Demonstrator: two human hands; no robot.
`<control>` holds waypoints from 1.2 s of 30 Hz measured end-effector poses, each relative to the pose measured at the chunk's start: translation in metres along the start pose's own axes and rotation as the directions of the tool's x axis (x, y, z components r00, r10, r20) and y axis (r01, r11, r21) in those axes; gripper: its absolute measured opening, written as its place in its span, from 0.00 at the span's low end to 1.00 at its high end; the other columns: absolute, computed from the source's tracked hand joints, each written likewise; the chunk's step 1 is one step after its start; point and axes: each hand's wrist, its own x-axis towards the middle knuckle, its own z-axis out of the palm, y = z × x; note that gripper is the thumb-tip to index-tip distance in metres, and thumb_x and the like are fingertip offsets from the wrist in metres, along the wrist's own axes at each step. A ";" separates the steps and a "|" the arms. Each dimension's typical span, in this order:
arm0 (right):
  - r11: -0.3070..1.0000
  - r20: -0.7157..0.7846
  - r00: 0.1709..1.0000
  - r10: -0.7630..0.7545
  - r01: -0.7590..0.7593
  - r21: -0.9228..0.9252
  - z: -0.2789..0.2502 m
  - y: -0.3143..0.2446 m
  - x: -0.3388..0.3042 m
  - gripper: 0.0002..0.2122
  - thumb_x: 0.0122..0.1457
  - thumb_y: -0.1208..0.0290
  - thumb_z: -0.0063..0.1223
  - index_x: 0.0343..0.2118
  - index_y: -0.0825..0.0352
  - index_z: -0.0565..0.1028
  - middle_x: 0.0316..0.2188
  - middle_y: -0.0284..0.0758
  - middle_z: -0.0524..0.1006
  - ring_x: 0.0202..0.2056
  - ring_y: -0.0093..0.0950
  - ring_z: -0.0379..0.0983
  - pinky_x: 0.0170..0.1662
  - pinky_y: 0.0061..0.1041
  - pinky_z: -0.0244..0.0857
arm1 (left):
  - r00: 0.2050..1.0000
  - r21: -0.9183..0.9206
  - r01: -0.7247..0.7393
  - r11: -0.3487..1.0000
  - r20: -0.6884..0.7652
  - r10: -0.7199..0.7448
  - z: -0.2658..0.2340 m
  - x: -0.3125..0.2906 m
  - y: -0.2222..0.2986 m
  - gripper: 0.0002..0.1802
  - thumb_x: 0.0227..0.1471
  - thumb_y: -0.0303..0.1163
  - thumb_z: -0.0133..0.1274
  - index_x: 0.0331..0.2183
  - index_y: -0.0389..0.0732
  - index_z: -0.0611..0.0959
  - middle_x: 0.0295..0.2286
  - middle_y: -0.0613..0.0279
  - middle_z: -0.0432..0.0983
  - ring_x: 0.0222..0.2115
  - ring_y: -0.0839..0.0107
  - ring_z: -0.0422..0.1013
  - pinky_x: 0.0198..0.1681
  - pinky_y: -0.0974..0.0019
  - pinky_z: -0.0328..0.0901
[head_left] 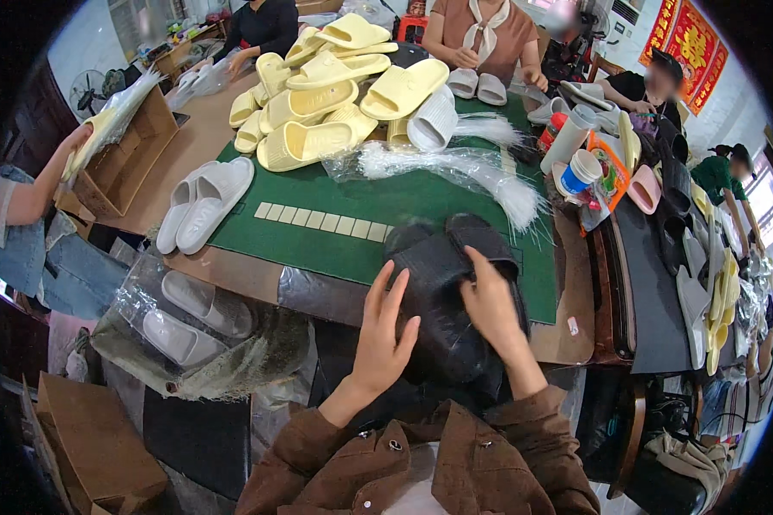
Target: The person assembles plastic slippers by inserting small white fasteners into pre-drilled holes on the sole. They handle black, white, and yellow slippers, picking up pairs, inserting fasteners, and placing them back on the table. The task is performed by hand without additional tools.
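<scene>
A pair of black slide slippers lies at the table's near edge in front of me, the left slipper (438,335) beside the right slipper (473,230). My left hand (381,339) is open, its fingers stretched and apart along the left slipper's outer side. Over the pair, my right hand (495,309) is closed on the right slipper near its strap, with the index finger pointing forward; its other fingertips are partly hidden. Beyond the slippers, a row of pale square stickers (326,221) lies on the green mat (292,257).
Yellow slippers (318,103) are piled at the far middle, beside clear plastic strands (489,182). Grey slippers (204,204) lie at left; a bagged pair (193,322) sits below the edge. Cups (581,172) stand at right. Several people work around the table.
</scene>
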 end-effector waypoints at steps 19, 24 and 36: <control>0.863 -0.626 0.699 -0.347 -0.024 -0.505 -0.185 -0.014 -0.002 0.08 0.62 0.75 0.49 0.43 0.65 0.76 0.37 0.39 0.79 0.35 0.32 0.76 0.40 0.28 0.68 | 0.998 0.160 0.015 0.987 0.060 -0.025 0.029 0.008 -0.041 0.39 0.47 0.14 0.49 0.61 0.36 0.58 0.61 0.35 0.41 0.63 0.38 0.41 0.63 0.47 0.46; 0.890 -0.048 0.995 -0.091 0.060 -0.452 -0.083 0.066 0.010 0.22 0.57 0.62 0.55 0.54 0.58 0.68 0.36 0.41 0.73 0.34 0.43 0.75 0.35 0.39 0.70 | 0.996 0.257 0.007 0.966 0.080 -0.029 0.029 0.011 -0.040 0.38 0.50 0.17 0.48 0.62 0.41 0.59 0.61 0.36 0.43 0.61 0.36 0.45 0.63 0.46 0.47; 0.981 0.016 0.992 0.124 -0.120 -0.150 0.001 0.040 -0.024 0.32 0.51 0.70 0.54 0.61 0.61 0.59 0.24 0.48 0.77 0.27 0.48 0.75 0.31 0.44 0.68 | 0.995 0.128 0.080 0.989 0.057 -0.088 -0.008 0.042 -0.088 0.34 0.51 0.11 0.36 0.59 0.45 0.65 0.59 0.44 0.54 0.60 0.47 0.55 0.60 0.55 0.55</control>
